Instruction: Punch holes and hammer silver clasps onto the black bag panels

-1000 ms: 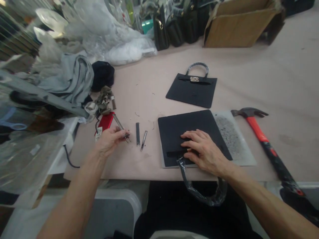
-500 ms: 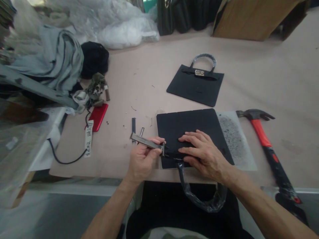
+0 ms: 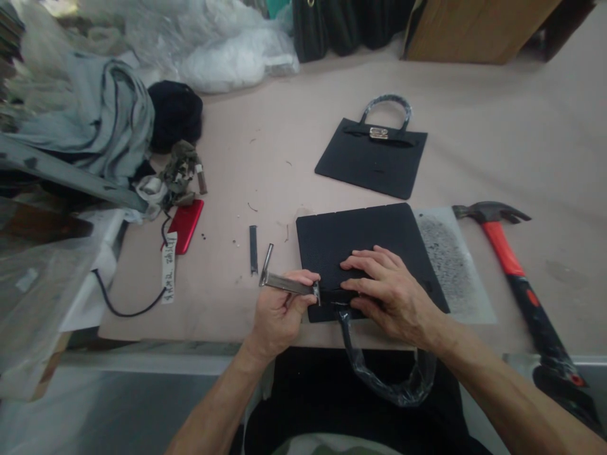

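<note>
My left hand point(image 3: 281, 314) is closed round a metal punch point(image 3: 289, 285), a flat bar with a wider end, held tilted near the left edge of a black bag panel point(image 3: 355, 237). The punch's right end is over a dark strap on the panel; whether it touches cannot be made out. My right hand point(image 3: 391, 294) lies on the panel with its fingers stretched out, pressing near the strap. A plastic-wrapped handle point(image 3: 363, 373) hangs from the panel over the table's front edge. A thin metal rod point(image 3: 268, 259) and a dark flat metal bar point(image 3: 253, 249) lie left of the panel.
A second black panel point(image 3: 370, 161) with handle and gold clasp lies farther back. To the right are a speckled sheet point(image 3: 450, 265) and a red-and-black claw hammer point(image 3: 515, 278). A red phone point(image 3: 186, 226), cloth point(image 3: 104, 114) and a cardboard box point(image 3: 474, 31) also stand about.
My left hand has shifted slightly right and turned the punch, whose outer end has moved lower and right. My right hand stays in place on the panel.
</note>
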Demonstrator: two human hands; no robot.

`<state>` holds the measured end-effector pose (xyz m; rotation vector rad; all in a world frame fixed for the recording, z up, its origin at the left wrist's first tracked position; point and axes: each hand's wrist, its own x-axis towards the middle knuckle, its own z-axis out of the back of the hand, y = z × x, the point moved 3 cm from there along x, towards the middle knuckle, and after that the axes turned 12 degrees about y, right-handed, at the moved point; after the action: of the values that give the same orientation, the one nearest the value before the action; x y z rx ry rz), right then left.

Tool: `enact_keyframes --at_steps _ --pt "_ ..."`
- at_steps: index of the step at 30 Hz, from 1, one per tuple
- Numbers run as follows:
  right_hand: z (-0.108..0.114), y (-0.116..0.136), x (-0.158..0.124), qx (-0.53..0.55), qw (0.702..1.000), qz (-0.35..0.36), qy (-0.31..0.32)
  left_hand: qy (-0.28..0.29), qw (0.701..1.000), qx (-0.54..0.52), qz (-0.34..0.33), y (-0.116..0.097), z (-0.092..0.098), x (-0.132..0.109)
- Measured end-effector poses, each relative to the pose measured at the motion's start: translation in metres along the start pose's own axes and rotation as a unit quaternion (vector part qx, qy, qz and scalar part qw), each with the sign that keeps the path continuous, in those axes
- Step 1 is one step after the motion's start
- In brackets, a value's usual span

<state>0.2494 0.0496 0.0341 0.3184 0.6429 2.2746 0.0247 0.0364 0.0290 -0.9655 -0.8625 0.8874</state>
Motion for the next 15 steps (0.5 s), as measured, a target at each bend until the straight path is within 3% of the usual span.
enact_keyframes --at_steps 8,15 --pt "-0.0011 0.0004 -0.0001 0.0 1.0 0.008 -0.001 0.009 0.996 0.056 -0.064 -0.0014 -0.0087 0.0036" --pt "0.0042 0.0003 -0.001 0.021 1.0 0.021 0.006 0.044 0.998 -0.006 -0.035 0.0035 -0.0028 0.0088"
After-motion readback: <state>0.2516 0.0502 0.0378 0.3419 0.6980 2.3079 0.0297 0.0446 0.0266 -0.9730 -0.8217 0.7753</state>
